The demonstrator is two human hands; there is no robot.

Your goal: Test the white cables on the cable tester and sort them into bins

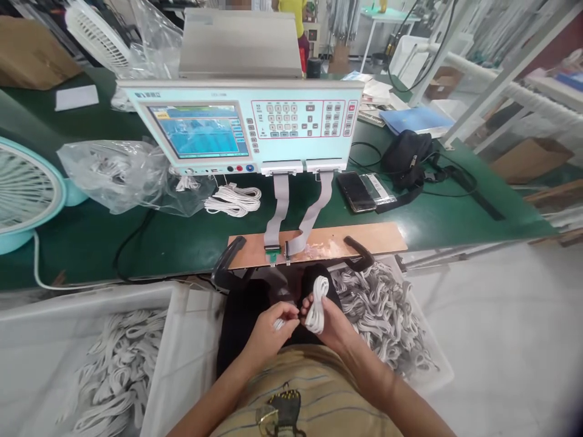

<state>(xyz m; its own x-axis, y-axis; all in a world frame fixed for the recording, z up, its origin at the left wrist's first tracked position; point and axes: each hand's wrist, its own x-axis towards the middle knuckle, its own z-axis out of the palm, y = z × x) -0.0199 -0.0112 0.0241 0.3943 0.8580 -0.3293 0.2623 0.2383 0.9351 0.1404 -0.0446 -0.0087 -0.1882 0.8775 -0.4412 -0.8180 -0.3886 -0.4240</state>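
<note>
My right hand (331,318) is closed round a coiled white cable (317,304), held upright over my lap. My left hand (268,328) pinches the loose end of that cable (279,324) just left of the coil. Both hands hover below a wooden board (364,238) with a green connector fixture (273,255). Two grey ribbon cables (314,212) run from the fixture up to a pale cable tester (246,124) with a lit screen and keypad.
A white bin of coiled cables (387,309) sits at my right, another bin (113,370) at my left. On the green bench lie a loose cable bundle (233,200), plastic bags (118,173), a fan (22,194), a phone (356,191) and a black pouch (407,152).
</note>
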